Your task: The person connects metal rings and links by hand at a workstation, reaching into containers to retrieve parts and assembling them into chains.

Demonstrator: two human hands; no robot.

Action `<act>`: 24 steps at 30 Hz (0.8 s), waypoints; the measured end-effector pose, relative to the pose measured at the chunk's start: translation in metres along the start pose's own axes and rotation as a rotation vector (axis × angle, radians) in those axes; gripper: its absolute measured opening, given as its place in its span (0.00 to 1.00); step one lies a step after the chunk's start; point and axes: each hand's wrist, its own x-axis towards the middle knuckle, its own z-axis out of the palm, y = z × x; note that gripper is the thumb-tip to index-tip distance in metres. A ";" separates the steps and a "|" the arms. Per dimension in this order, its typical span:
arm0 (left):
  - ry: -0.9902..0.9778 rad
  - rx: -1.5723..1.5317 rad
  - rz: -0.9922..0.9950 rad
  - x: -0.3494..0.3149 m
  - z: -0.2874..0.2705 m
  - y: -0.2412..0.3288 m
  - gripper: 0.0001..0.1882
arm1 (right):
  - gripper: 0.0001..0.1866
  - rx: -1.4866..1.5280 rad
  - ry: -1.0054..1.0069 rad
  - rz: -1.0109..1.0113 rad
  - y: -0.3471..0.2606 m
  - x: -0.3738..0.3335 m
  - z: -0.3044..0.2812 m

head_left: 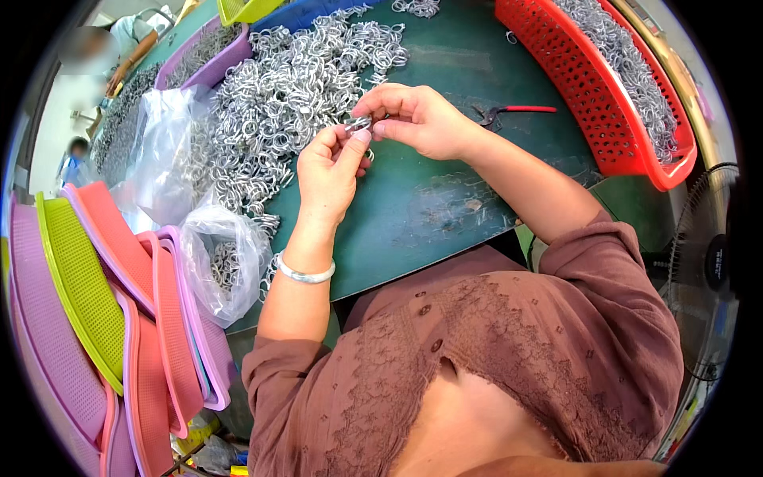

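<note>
My left hand is closed on a small silvery metal ring piece, pinched between thumb and fingers. From the right, my right hand meets it, its thumb and fingertips bent around the same piece. Whether one ring or more sits between the fingertips cannot be made out. Just beyond and left of both hands spreads a large heap of similar metal rings on the green table. Pliers with red handles lie on the table to the right of my right hand.
A red perforated basket full of rings stands at the right. Clear plastic bags and a purple basket border the heap at left. Colourful stacked baskets fill the lower left. A fan is at far right; people are in the background.
</note>
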 end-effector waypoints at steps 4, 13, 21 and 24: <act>0.019 -0.082 0.014 -0.002 0.001 -0.003 0.04 | 0.13 0.176 0.038 0.010 0.004 -0.005 0.002; 0.026 -0.107 0.030 -0.004 0.003 -0.007 0.04 | 0.10 0.305 0.141 -0.004 0.008 -0.010 0.008; -0.077 -0.268 -0.029 -0.004 0.003 -0.005 0.08 | 0.06 0.228 0.148 0.011 0.012 -0.011 0.005; -0.118 -0.494 -0.189 -0.002 0.004 -0.002 0.10 | 0.06 0.058 0.182 -0.120 0.014 -0.012 0.005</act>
